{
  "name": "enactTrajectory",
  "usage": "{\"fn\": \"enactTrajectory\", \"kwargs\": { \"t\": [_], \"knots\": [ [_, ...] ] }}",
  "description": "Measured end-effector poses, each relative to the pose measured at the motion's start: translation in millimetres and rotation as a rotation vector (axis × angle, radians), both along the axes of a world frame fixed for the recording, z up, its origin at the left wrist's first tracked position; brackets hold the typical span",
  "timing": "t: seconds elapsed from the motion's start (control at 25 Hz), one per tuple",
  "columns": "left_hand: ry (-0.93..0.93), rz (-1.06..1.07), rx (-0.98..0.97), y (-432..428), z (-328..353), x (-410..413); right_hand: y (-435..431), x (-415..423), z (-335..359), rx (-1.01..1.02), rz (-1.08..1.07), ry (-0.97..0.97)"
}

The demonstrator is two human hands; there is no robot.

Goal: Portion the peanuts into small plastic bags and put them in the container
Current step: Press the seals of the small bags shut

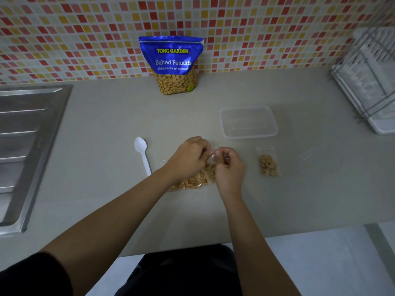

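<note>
**Two small bags filled, one container waiting**

Two small plastic bags hold peanuts. One bag lies on the grey countertop under my hands; my left hand and right hand pinch its clear top edge between fingertips, both closed on the plastic. The second filled bag lies flat at 3 o'clock from my hands, well apart from them and untouched.

One clear plastic container sits at 1 o'clock, just beyond the second bag, with nothing visible inside. One white plastic spoon lies at 9 o'clock, bowl pointing away from me. One blue stand-up pouch stands at 12 o'clock against the tiled wall, reading "TONG GARDEN" and "Salted Peanuts", with a line of Thai script I cannot read; peanuts show through its clear lower window.

One steel sink drainboard borders the counter at far 9 o'clock, and one wire dish rack stands at 2 o'clock. Bare counter lies open between spoon and sink, and the counter's near edge runs just below my forearms.
</note>
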State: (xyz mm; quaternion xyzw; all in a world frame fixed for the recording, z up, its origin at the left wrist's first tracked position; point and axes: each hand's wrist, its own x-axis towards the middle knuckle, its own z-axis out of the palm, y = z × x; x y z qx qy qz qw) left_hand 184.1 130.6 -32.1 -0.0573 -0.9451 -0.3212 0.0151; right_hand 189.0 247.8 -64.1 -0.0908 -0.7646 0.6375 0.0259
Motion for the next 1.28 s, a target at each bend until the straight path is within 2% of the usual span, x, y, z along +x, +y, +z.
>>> {"fn": "enactTrajectory", "kwargs": {
  "t": [0.12, 0.32, 0.4, 0.48, 0.56, 0.64, 0.76, 0.84, 1.04, 1.08, 1.2, 1.28],
  "knots": [
    [0.042, -0.036, -0.042, -5, -5, 2, 1, -3, 2, -0.024, -0.053, -0.009],
    [0.127, -0.116, -0.158, -16, -14, 4, 8, -8, 1, 0.054, -0.024, 0.026],
    [0.130, -0.082, -0.159, -16, -14, 5, 10, -8, -1, 0.049, -0.028, 0.015],
    [0.067, 0.029, 0.009, -11, -12, 11, 12, -11, 0, -0.042, -0.040, -0.055],
    [-0.097, 0.157, 0.338, -2, -10, 17, 17, -16, 4, -0.196, -0.056, -0.145],
    [-0.202, 0.224, 0.569, 9, -11, 23, 23, -20, 7, -0.327, -0.066, -0.202],
    [-0.274, 0.323, 0.844, 17, -16, 25, 31, -23, 9, -0.393, -0.052, -0.235],
    [-0.305, 0.360, 0.901, 20, -18, 23, 34, -22, 8, -0.415, -0.025, -0.246],
    [-0.329, 0.327, 0.810, 24, -30, 18, 32, -22, 5, -0.423, 0.047, -0.247],
    [-0.323, 0.354, 0.804, 24, -32, 16, 41, -27, 0, -0.321, 0.014, -0.200],
    [-0.319, 0.429, 0.719, 23, -36, 13, 93, -46, -19, 0.390, -0.203, -0.037],
    [-0.326, 0.445, 0.636, 26, -39, 12, 122, -52, -31, 0.618, -0.229, -0.091]
  ]
}}
